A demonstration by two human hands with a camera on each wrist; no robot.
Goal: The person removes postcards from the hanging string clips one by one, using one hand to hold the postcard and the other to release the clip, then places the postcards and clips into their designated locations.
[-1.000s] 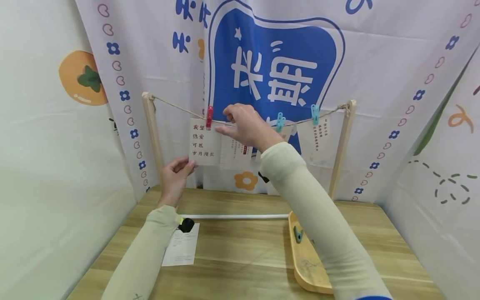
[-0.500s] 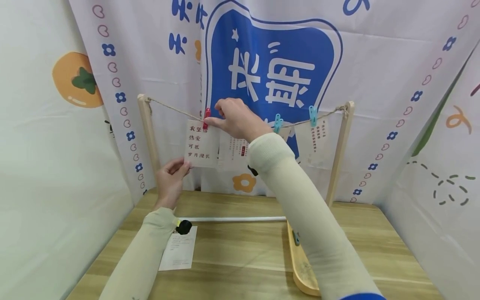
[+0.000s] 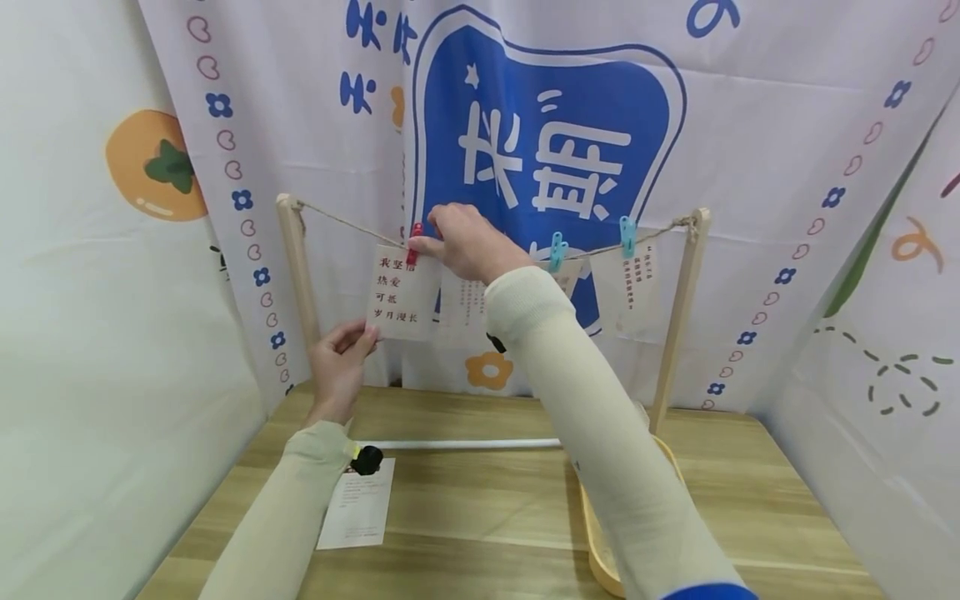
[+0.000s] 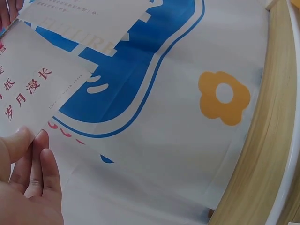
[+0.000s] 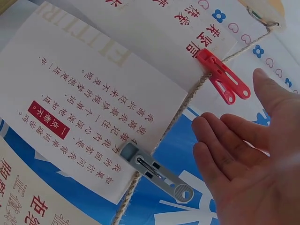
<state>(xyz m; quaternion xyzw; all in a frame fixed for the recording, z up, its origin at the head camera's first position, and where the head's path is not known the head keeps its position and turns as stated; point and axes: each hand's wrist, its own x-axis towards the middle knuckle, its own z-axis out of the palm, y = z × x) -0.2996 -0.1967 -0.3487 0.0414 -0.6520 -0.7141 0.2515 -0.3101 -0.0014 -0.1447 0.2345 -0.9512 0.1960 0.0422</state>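
Note:
My left hand (image 3: 341, 367) pinches the lower left corner of a card with red lettering (image 3: 397, 293) between thumb and fingers, clear in the left wrist view. This card hangs from the twine (image 5: 194, 89), held at its top by a red clothespin (image 5: 206, 60). Beside the clothespin, my right hand (image 3: 472, 242) has its fingers extended and thumb apart; in the right wrist view the thumb tip is close to the clothespin's handle end. A neighbouring printed card (image 5: 89, 93) hangs under a grey clothespin (image 5: 150, 168), partly hidden by the right hand in the head view.
Wooden posts (image 3: 678, 325) hold the twine at both ends. Two blue clothespins (image 3: 627, 236) hold further cards at the right. A yellow tray (image 3: 596, 542) lies partly under the right arm. Another card (image 3: 360, 508) lies on the tabletop (image 3: 465, 508) beside the left sleeve.
My right hand has moved left along the twine, its thumb coming up to the red clothespin. The left hand keeps its pinch on the card corner. The head view has shifted slightly.

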